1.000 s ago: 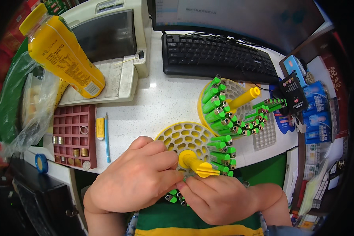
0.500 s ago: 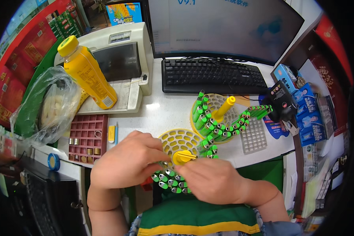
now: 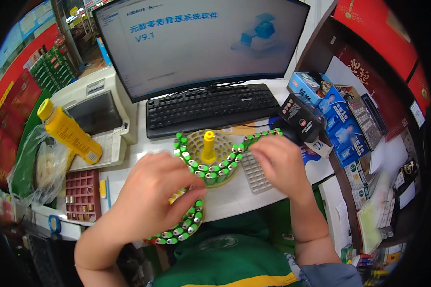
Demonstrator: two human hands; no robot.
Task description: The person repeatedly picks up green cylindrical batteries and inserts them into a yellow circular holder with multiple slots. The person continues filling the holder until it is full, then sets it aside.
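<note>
My left hand [image 3: 153, 191] hovers over the near round yellow rack [image 3: 174, 196]. Its thumb and fingers are pinched together, and what lies between them is too small to make out. Green lighters [image 3: 186, 224] with metal tops stand along that rack's rim, partly covered by this hand. Beyond it is a second round yellow rack [image 3: 208, 152] with a central post, its front edge lined with green lighters [image 3: 213, 172]. At a row of green lighters [image 3: 256, 137] leading right from this rack, my right hand [image 3: 282, 165] has curled, closed fingers; any held thing is hidden.
A grey grid tray [image 3: 256, 174] lies below the row of lighters. Behind stand a keyboard [image 3: 210, 109] and a monitor [image 3: 201, 48]. A yellow bottle [image 3: 74, 136], a plastic bag [image 3: 33, 167] and a maroon coin tray [image 3: 83, 196] are on the left; boxes [image 3: 340, 124] on the right.
My right hand has left the near rack and moved right and away to the row of lighters. My left hand stays over the near rack. The view has shifted to the right.
</note>
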